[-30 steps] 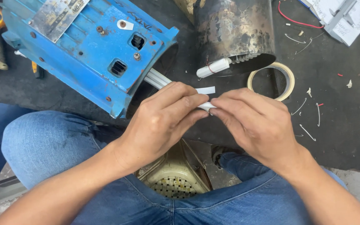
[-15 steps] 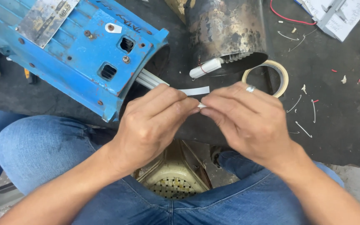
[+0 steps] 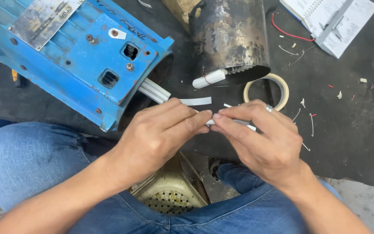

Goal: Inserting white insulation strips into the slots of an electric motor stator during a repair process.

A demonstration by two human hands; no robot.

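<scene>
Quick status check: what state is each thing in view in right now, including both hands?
Left hand: pinching the white sleeve.
Right hand: pinching the same sleeve from the other side.
White sleeve: held between both hands.
Blue motor housing: lying tilted, white leads sticking out of its open end.
Tape roll: flat on the mat.
Dark metal cylinder: standing, untouched.
Notebook: lying open.

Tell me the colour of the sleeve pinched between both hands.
White, seen in the head view: the sleeve between left hand and right hand.

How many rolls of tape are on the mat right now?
1: a tape roll lies flat on the black mat, beside the rusty metal cylinder, just beyond the right hand. Others may be hidden.
</scene>
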